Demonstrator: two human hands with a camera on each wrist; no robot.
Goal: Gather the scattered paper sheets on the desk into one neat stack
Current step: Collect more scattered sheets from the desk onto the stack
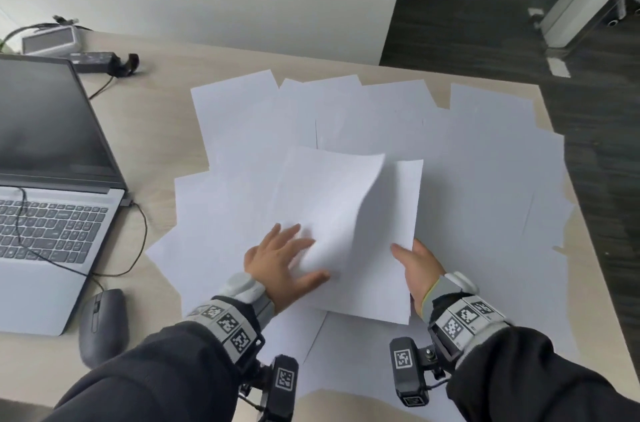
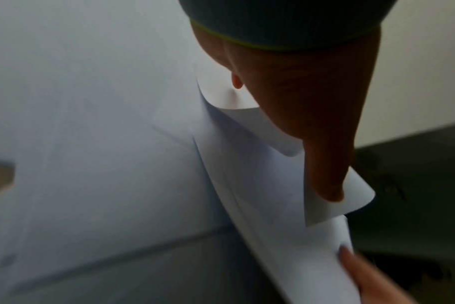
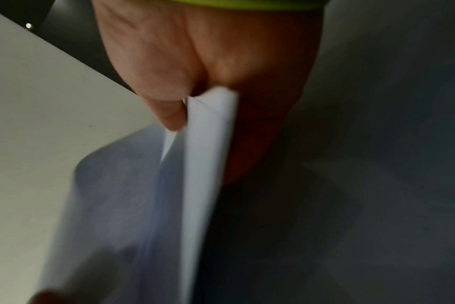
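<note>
Several white paper sheets (image 1: 485, 179) lie overlapping across the pale desk (image 1: 156, 131). My right hand (image 1: 419, 266) pinches a thin stack of sheets (image 1: 398, 207) at its near right edge, thumb on top. In the right wrist view the stack's edge (image 3: 208, 154) sits between the thumb and fingers of the right hand (image 3: 195, 61). My left hand (image 1: 284, 259) holds the near left corner of a bulging, lifted sheet (image 1: 332, 207) lying over that stack. The left wrist view shows the left thumb (image 2: 325, 164) against this curled sheet (image 2: 260, 174).
An open laptop (image 1: 52, 162) stands at the left with a grey mouse (image 1: 102, 324) and a thin cable (image 1: 138, 231) beside it. A power adapter (image 1: 93, 61) and a grey box (image 1: 52, 39) sit at the far left. The desk's right edge (image 1: 571, 193) drops to dark floor.
</note>
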